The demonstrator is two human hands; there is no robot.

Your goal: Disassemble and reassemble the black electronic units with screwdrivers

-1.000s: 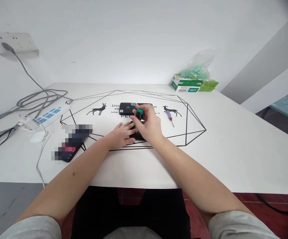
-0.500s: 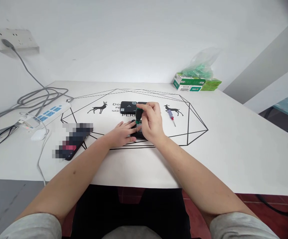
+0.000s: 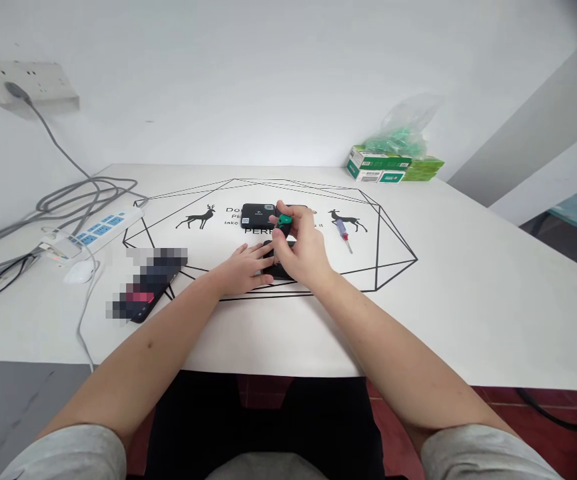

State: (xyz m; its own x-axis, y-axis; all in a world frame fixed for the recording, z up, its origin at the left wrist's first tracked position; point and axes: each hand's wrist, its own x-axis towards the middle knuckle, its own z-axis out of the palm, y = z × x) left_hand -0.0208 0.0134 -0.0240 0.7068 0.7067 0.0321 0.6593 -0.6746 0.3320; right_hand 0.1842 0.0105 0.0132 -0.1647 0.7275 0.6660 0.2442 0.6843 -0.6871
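Observation:
My right hand [image 3: 303,250] grips a green-and-black screwdriver [image 3: 284,223], its shaft pointing down to a small black device [image 3: 279,269] on the table. Where exactly the tip meets the device is hard to make out. My left hand [image 3: 243,270] lies flat with fingers spread, its fingertips resting on the device's left side. Much of the device is covered by both hands. Just beyond it sits a flat black case with pale labels [image 3: 257,215]; another dark piece beside that is mostly hidden by my right hand. A second screwdriver with a clear purplish handle [image 3: 341,230] lies to the right.
On the left are a phone [image 3: 153,283] with a blurred screen, a white power strip [image 3: 101,230], coiled grey cables and a white charger [image 3: 79,271]. Green-and-white boxes [image 3: 379,165] with a plastic bag [image 3: 401,137] stand at the back right, against the wall.
My right hand has shifted its fingers around the screwdriver handle, and the handle now tilts more, showing its green end. My left hand stays in place.

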